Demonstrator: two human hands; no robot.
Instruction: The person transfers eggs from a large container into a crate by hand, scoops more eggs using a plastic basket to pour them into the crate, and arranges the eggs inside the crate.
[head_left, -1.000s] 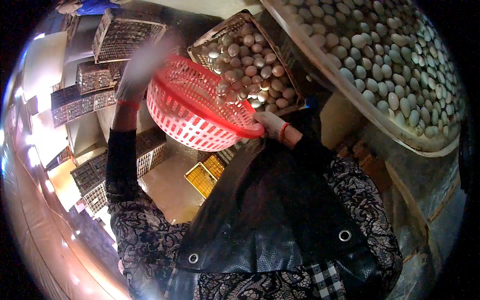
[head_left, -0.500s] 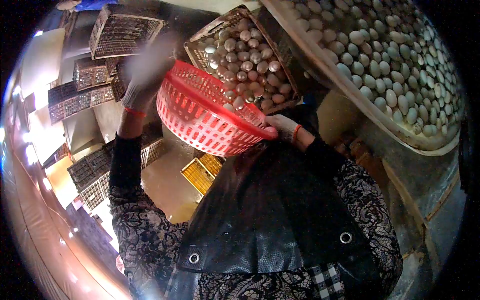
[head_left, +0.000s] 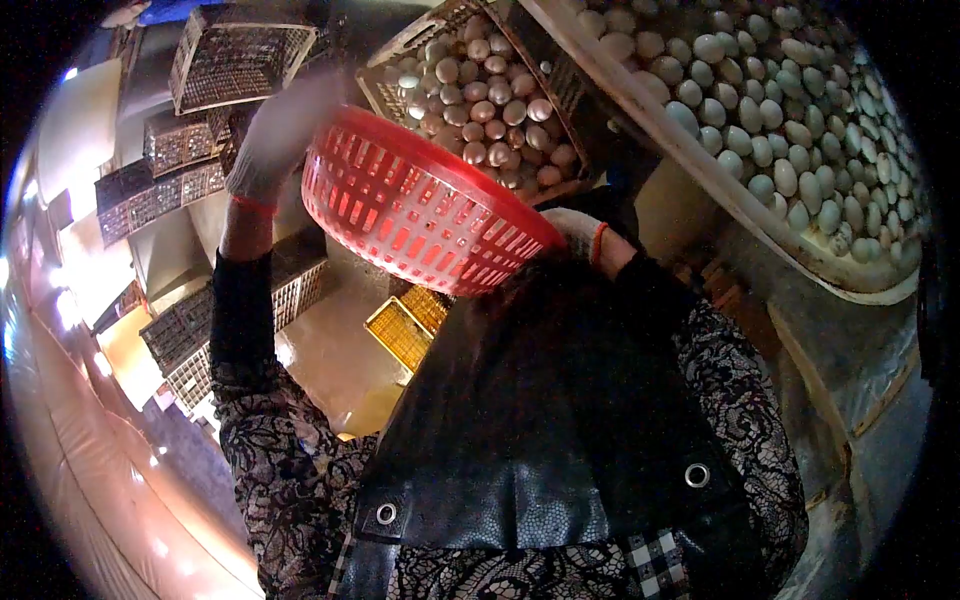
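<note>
A red plastic basket (head_left: 420, 215) with slotted sides is tilted, its mouth turned away from me toward a crate (head_left: 375, 92) of pale eggs (head_left: 485, 110). At the basket's left rim is my left hand (head_left: 285, 130), in a whitish glove and blurred, closed on the edge. My right hand (head_left: 575, 230), gloved too, grips the rim at the right end, with its fingers partly hidden behind the basket. The basket's inside is mostly out of sight. Its far rim overlaps the near part of the crate.
A large pale tub (head_left: 720, 195) heaped with eggs stands at the right, close beside the crate. Stacked crates (head_left: 240, 60) line the left side. A yellow crate (head_left: 400, 330) sits low on the floor behind my left arm.
The basket has tipped further toward the crate, so its outer side shows more and its inside less. Both hands have stayed at its rim.
</note>
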